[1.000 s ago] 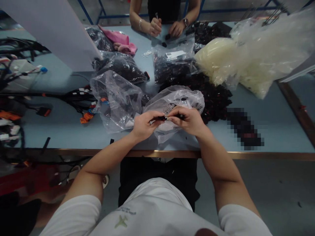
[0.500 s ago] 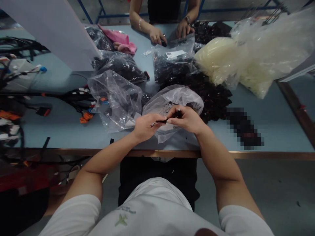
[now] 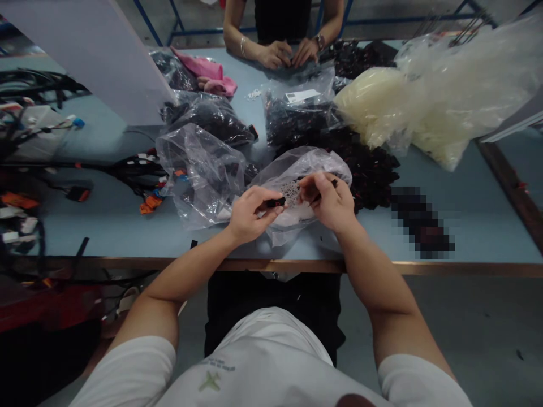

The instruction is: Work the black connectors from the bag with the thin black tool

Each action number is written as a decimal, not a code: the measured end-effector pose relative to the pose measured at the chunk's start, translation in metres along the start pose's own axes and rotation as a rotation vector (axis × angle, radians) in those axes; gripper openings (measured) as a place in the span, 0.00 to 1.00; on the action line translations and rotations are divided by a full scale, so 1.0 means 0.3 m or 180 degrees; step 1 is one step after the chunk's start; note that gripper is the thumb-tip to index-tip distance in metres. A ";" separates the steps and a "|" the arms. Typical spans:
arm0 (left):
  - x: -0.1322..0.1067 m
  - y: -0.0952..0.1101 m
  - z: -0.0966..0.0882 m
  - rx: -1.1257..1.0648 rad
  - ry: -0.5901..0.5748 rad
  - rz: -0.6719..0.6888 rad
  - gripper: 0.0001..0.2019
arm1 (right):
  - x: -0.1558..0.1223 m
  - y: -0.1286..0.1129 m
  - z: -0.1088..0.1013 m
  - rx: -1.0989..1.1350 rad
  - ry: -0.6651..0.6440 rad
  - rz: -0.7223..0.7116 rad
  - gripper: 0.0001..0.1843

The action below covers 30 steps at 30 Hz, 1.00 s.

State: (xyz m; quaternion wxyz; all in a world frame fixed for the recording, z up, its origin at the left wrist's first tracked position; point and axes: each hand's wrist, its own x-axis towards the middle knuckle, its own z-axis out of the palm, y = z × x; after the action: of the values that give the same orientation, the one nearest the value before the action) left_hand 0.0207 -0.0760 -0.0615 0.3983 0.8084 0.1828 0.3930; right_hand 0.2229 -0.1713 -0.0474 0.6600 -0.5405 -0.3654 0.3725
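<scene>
My left hand (image 3: 254,212) pinches a small black connector housing (image 3: 276,202) with a reddish mark between thumb and fingers. To its right, my right hand (image 3: 328,199) is curled over an open clear plastic bag (image 3: 280,169). A bit of something black (image 3: 335,182) shows between its fingers; its kind is too hidden to name. Inside the bag lie several tiny white pieces (image 3: 292,192), just between my two hands. Behind my right hand spreads a heap of black connector housings (image 3: 373,169) with reddish spots.
Another clear bag (image 3: 199,175) lies left, near wire harnesses with orange connectors (image 3: 150,203). Bags of black parts (image 3: 207,116) and pale yellow bags (image 3: 377,102) stand further back. Across the table (image 3: 479,226), a co-worker's hands (image 3: 288,55) handle something small. A white panel (image 3: 102,62) rises at left.
My hands have come apart: the right has shifted up and right over the bag. The connector housing now shows in my left fingertips. The co-worker's hands have come together.
</scene>
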 end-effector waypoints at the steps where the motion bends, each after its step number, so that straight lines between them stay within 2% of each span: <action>1: 0.006 0.003 -0.003 0.0083 0.0001 0.0171 0.11 | 0.000 0.004 -0.002 -0.0096 0.0107 -0.0085 0.30; 4: 0.019 0.010 -0.012 0.0290 0.0033 0.0495 0.08 | -0.001 0.013 -0.015 -0.0417 0.0197 -0.0118 0.33; 8: 0.010 -0.001 -0.007 0.0145 0.0055 0.0377 0.08 | -0.001 0.023 -0.027 -0.0208 0.0039 -0.0065 0.37; 12: -0.011 -0.023 0.008 -0.0173 0.0096 -0.0179 0.16 | -0.011 0.022 -0.013 -0.0049 -0.0243 -0.0380 0.25; 15: -0.014 -0.026 0.009 -0.0152 0.0036 -0.0382 0.16 | -0.025 0.003 0.004 -0.0247 -0.0281 -0.0498 0.18; 20: -0.007 -0.010 0.009 -0.0198 -0.0063 -0.0463 0.12 | -0.044 -0.034 0.024 -0.0492 -0.0277 -0.0611 0.15; 25: -0.012 -0.010 0.015 -0.0270 -0.0094 -0.0636 0.11 | -0.050 -0.047 0.027 -0.0663 -0.0301 -0.0426 0.12; 30: -0.014 -0.010 0.017 -0.0301 -0.0115 -0.0703 0.11 | -0.050 -0.048 0.026 -0.0697 -0.0340 -0.0455 0.11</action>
State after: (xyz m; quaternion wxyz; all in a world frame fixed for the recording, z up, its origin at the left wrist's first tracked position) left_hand 0.0221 -0.0794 -0.0677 0.4801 0.7706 0.2448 0.3402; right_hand 0.2106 -0.1831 -0.0333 0.6016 -0.5612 -0.4761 0.3106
